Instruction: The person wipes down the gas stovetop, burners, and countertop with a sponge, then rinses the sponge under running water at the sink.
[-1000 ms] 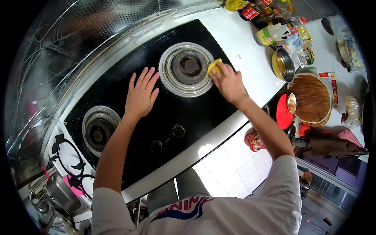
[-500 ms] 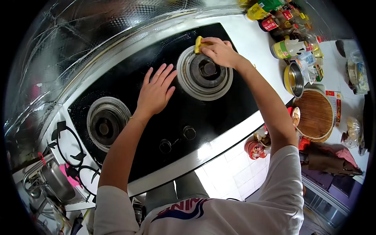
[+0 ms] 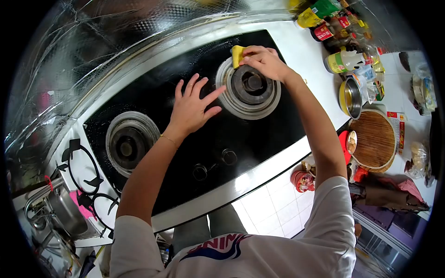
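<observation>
Sponge (image 3: pixel 237 56) | right hand (image 3: pixel 266 64): pinching it at burner (image 3: pixel 252 84) | left hand (image 3: pixel 191 110): spread over stovetop (image 3: pixel 264 134)

Wht ctr (image 3: pixel 303 60) holds blk hob (image 3: pixel 215 134), btls (image 3: pixel 340 23), bowl (image 3: pixel 345 98).

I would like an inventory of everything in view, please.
Cooktop: one, black, centre
Counter: one, white, around cooktop
Burners: two, grey, in cooktop
Knobs: two, dark, cooktop's front
Pan supports: two, black, counter's left
Sink: one, silver, lower left
Faucet: one, silver, at sink
Bottles: several, mixed colours, upper right
Metal bowl: one, silver, right
Round chopping board: one, brown, right
Small clutter: uncountable, mixed, far right
Sponge: one, yellow, at right burner
T-shirt: one, white, bottom
Left hand: one, bare, between burners
Right hand: one, bare, holding sponge
</observation>
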Available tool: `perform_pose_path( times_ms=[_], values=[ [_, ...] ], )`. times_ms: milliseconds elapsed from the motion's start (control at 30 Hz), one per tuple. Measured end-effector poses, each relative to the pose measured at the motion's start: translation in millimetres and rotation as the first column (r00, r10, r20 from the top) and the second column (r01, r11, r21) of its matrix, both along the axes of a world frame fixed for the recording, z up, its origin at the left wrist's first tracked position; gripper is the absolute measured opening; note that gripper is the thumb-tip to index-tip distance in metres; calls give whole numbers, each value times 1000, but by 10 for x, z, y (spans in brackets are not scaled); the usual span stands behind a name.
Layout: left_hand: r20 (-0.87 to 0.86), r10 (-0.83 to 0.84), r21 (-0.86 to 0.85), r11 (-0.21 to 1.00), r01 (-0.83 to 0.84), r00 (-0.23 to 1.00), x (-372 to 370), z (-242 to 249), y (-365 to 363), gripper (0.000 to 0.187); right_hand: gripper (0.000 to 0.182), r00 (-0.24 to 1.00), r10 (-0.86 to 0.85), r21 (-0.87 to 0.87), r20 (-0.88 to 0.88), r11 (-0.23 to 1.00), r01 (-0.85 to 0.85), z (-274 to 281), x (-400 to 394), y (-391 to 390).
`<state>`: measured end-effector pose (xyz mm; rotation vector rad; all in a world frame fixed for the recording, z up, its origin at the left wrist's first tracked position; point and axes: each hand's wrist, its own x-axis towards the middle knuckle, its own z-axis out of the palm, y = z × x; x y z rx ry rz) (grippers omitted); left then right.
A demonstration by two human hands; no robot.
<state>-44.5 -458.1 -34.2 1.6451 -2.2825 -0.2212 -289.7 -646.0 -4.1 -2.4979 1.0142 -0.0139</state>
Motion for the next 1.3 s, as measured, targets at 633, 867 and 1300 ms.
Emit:
perform_pose_path(
  times_ms=[633,867,1300],
  values=[
    [39,-35,-64,997,37,999,-24,-61,-25,48,42,860,-443,-141,252,863,486,-200,-731,1739],
    [34,-27,-119,992,31,999,-21,-103,-32,49,47,824,-479,-259,302,791,554,-243,18,2188],
    [-326,23,-114,991,-64,945,88,-223,-70,52,59,795,-569,-338,209,721,605,-258,1236,1796]
  ],
)
